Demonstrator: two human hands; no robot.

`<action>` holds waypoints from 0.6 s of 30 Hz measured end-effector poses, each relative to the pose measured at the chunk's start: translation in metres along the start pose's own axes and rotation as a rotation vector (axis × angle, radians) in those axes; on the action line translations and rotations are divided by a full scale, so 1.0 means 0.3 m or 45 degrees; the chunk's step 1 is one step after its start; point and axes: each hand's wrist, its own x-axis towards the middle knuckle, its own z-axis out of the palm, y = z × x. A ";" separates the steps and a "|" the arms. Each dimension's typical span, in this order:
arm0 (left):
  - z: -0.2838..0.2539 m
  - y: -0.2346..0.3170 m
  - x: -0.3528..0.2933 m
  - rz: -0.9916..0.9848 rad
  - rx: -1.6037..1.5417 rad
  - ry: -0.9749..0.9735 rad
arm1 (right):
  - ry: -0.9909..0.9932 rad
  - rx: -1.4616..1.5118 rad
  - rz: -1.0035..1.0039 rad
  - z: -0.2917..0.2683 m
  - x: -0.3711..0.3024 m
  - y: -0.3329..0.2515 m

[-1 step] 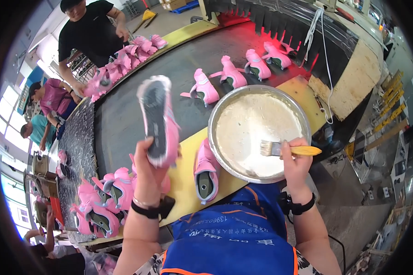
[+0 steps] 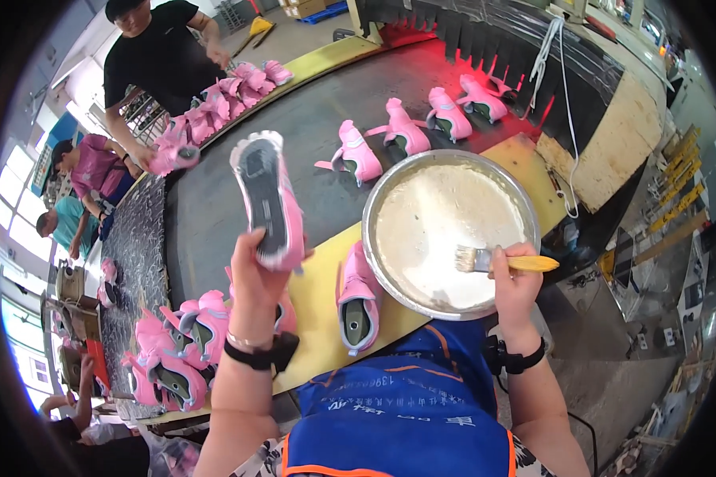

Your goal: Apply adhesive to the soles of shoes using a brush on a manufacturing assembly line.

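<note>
The left hand (image 2: 256,266) held the pink shoe (image 2: 269,199) sole-up, the right hand (image 2: 514,285) gripped the brush (image 2: 497,260); spreading glue thinly seemed best.

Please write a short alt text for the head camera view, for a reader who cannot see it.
The left hand holds up a pink shoe, sole facing the camera, while the right hand holds a yellow-handled brush over a metal bowl of pale paste. More pink shoes lie on the dark belt beyond.

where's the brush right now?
Head view, right of centre: the brush is in the right hand, bristles over the right side of the metal bowl of pale glue.
</note>
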 end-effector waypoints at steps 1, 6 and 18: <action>-0.041 0.015 0.075 -0.001 0.006 0.080 | 0.031 0.037 0.049 -0.006 -0.004 0.031; -0.259 -0.055 0.436 -0.409 0.305 0.490 | 0.080 0.070 0.064 -0.019 -0.025 0.117; -0.591 -0.391 0.744 0.151 1.721 0.547 | 0.070 -0.138 0.007 -0.019 -0.029 0.113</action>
